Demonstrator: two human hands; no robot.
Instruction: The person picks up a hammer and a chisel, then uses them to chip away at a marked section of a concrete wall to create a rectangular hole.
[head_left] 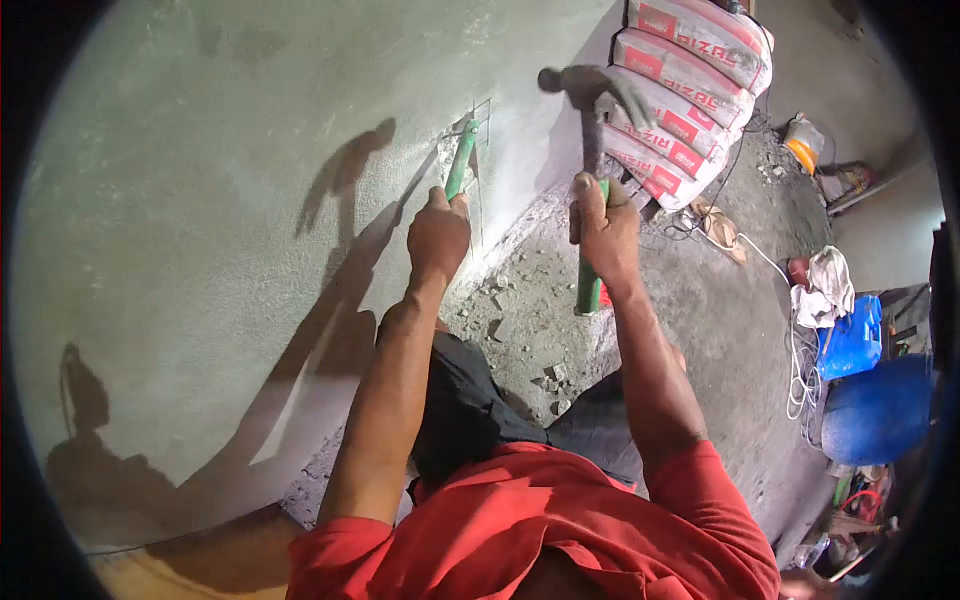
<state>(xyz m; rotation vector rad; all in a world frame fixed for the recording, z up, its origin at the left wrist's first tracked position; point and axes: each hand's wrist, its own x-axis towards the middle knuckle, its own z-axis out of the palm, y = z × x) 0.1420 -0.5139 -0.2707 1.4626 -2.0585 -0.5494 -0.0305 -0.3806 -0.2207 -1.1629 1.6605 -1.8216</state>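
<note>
My left hand [438, 240] is closed around a green chisel [463, 160], its far end up against the grey plastered wall [250, 120]. That end lies inside a small pencilled outline, where a chipped strip runs down the plaster. In my right hand [606, 228] is a claw hammer [592, 140] with a green handle. The hammer is raised to the right of the chisel, its dark head apart from it, with the striking face pointing left and the claw to the right.
Stacked cement bags [690, 95] stand beside the wall at the upper right. Broken rubble [530, 310] covers the floor below the chisel. A white cable [765, 260], a blue jerrycan [850, 338] and a blue drum [878, 410] are on the right.
</note>
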